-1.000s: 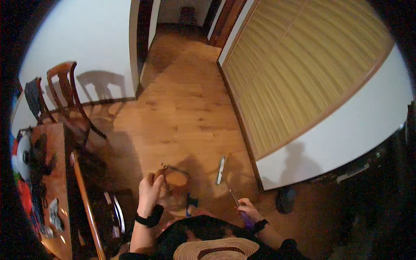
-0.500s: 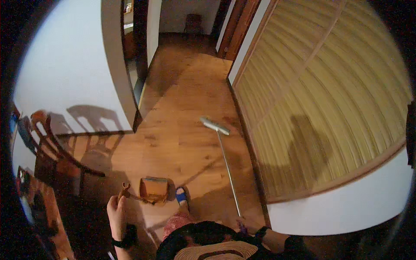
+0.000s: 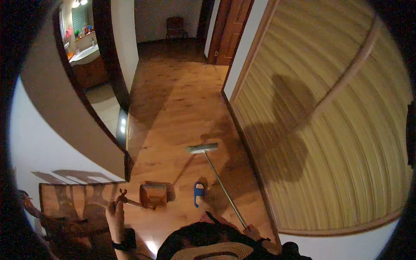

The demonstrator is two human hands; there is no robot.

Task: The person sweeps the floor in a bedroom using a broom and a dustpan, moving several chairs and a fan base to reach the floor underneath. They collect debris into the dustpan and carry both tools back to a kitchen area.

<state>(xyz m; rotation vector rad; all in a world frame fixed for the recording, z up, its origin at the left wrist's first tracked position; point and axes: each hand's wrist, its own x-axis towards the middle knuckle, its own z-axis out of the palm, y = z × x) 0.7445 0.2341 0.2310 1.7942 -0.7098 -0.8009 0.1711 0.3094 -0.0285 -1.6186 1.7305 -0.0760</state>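
Note:
In my left hand (image 3: 114,212) is the upper end of a long-handled dustpan (image 3: 154,196), the fingers closed round its handle below a forked tip. The brown pan hangs or rests low over the floor, ahead of that hand; I cannot tell whether it touches. My right hand (image 3: 252,232) grips the end of the pole of a push broom (image 3: 221,184), at the lower right. Its pole slants forward and left to a wide, pale broom head (image 3: 202,148) on the wooden floor. One foot in a blue slipper (image 3: 199,193) stands between dustpan and broom.
A ribbed, yellowish panel wall (image 3: 320,130) runs along the right. On the left, a white wall corner (image 3: 125,169) juts out beside a doorway showing a washbasin (image 3: 85,55). A chair (image 3: 176,28) stands at the far end, near a brown door (image 3: 234,32). Dark chairs are at the lower left.
The view has moved forward along the corridor, bringing the washbasin into sight. My broom head has swung left and nearer, turning more crosswise. The slippered foot is farther right of the dustpan.

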